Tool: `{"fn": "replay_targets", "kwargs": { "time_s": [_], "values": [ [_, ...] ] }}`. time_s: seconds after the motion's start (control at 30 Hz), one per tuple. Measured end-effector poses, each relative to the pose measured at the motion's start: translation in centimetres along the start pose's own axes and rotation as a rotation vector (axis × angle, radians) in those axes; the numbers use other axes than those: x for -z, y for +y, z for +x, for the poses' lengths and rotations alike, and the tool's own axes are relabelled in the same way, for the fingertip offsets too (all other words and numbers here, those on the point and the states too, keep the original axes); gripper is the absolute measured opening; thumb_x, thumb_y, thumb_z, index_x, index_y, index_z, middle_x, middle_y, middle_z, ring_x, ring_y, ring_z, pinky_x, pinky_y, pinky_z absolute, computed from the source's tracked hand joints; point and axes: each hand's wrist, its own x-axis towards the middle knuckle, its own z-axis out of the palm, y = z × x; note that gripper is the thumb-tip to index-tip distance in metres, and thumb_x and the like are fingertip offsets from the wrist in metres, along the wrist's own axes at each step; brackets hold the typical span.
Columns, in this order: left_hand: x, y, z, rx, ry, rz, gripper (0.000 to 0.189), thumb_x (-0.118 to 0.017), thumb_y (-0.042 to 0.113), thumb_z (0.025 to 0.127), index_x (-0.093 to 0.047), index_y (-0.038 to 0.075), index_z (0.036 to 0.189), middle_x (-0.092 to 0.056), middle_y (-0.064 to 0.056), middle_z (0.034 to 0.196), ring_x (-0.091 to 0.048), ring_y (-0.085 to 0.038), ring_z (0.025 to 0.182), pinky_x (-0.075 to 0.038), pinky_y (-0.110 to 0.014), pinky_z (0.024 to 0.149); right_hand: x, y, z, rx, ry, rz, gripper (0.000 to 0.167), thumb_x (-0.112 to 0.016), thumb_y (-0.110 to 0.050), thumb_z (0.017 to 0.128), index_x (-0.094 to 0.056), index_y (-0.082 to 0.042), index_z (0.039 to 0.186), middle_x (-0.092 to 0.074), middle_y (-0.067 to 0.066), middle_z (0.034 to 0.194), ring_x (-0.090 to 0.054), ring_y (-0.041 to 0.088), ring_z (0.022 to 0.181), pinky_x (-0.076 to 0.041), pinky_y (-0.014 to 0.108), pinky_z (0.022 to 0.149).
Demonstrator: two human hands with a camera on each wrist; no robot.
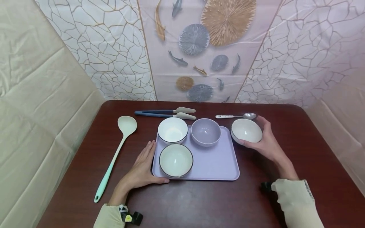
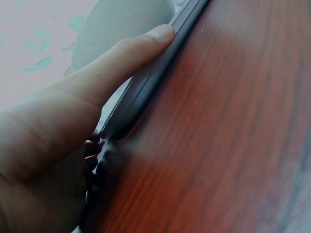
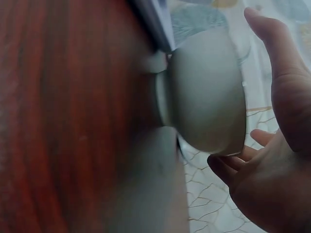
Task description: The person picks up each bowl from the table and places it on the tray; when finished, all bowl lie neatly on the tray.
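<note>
My left hand [image 1: 141, 169] lies at the left front corner of a lilac tray [image 1: 215, 164]. Its straight fingers run along the tray's left edge, and the thumb [image 2: 138, 51] touches the front edge. On the tray stand a white dark-rimmed bowl [image 1: 172, 129], another dark-rimmed bowl [image 1: 176, 160] in front of it and a purple bowl [image 1: 206, 132]. My right hand [image 1: 268, 142] is spread around the right side of a cream bowl [image 1: 246, 131] on the table. In the right wrist view its thumb is clear of this bowl [image 3: 209, 92], while the fingertips are at the rim.
A long-handled ladle [image 1: 127, 125] with a mint handle lies left of the tray. Blue-handled tongs [image 1: 165, 113] lie behind it. A metal spoon [image 1: 236, 116] lies behind the cream bowl. Patterned cloth [image 1: 122, 50] hangs beyond the brown table's [image 1: 182, 202] far edge.
</note>
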Motion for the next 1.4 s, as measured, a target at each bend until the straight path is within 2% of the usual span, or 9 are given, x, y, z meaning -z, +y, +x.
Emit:
{"fn": "replay_targets", "kwargs": {
  "time_s": [0.33, 0.57, 0.73, 0.87, 1.17, 1.4],
  "values": [
    [-0.1, -0.2, -0.1, -0.018, 0.003, 0.009, 0.142, -0.079, 0.074, 0.057, -0.006, 0.005, 0.157, -0.005, -0.013, 0.163, -0.002, -0.026, 0.148, -0.013, -0.054, 0.114, -1.0, 1.4, -0.1, -0.019, 0.007, -0.039, 0.125, -0.093, -0.029, 0.067, -0.007, -0.004, 0.155, -0.03, 0.026, 0.146, -0.04, 0.038, 0.124, -0.034, 0.055, 0.099],
    [0.0, -0.2, 0.0, -0.012, -0.006, 0.011, 0.143, -0.08, 0.074, 0.057, -0.005, 0.005, 0.157, -0.004, -0.012, 0.163, -0.001, -0.026, 0.148, -0.012, -0.054, 0.114, -1.1, 1.8, 0.1, -0.033, 0.025, -0.071, 0.12, -0.092, -0.031, 0.067, -0.014, 0.0, 0.153, -0.037, 0.028, 0.14, -0.044, 0.039, 0.119, -0.037, 0.055, 0.095],
    [0.0, -0.2, 0.0, -0.014, -0.001, 0.009, 0.142, -0.079, 0.074, 0.057, -0.006, 0.005, 0.157, -0.005, -0.013, 0.163, -0.002, -0.027, 0.148, -0.013, -0.054, 0.114, -1.1, 1.9, 0.2, -0.06, 0.034, -0.079, 0.118, -0.09, -0.035, 0.069, -0.014, -0.003, 0.154, -0.036, 0.028, 0.141, -0.043, 0.041, 0.119, -0.038, 0.058, 0.094],
    [0.0, -0.1, 0.0, -0.009, -0.003, 0.005, 0.143, -0.079, 0.074, 0.057, -0.006, 0.005, 0.157, -0.005, -0.012, 0.163, -0.002, -0.026, 0.148, -0.012, -0.053, 0.114, -0.8, 1.2, 0.4, -0.072, 0.033, -0.064, 0.118, -0.09, -0.035, 0.069, -0.014, -0.006, 0.155, -0.036, 0.025, 0.143, -0.043, 0.04, 0.121, -0.038, 0.058, 0.095],
    [0.0, -0.3, 0.0, -0.023, 0.007, 0.002, 0.143, -0.079, 0.075, 0.056, -0.007, 0.004, 0.157, -0.006, -0.014, 0.162, -0.003, -0.028, 0.148, -0.013, -0.055, 0.114, 0.6, -1.7, 1.4, -0.015, 0.058, -0.076, 0.118, -0.092, -0.033, 0.067, -0.017, -0.007, 0.155, -0.037, 0.024, 0.143, -0.044, 0.039, 0.12, -0.039, 0.057, 0.095],
    [-0.1, -0.3, 0.0, -0.025, 0.01, -0.001, 0.143, -0.079, 0.075, 0.056, -0.007, 0.004, 0.157, -0.006, -0.014, 0.162, -0.003, -0.028, 0.148, -0.012, -0.055, 0.114, 0.6, -1.9, 1.3, -0.01, 0.052, -0.073, 0.118, -0.093, -0.032, 0.066, -0.018, -0.007, 0.154, -0.038, 0.023, 0.144, -0.045, 0.038, 0.12, -0.039, 0.056, 0.095]
  ]
}}
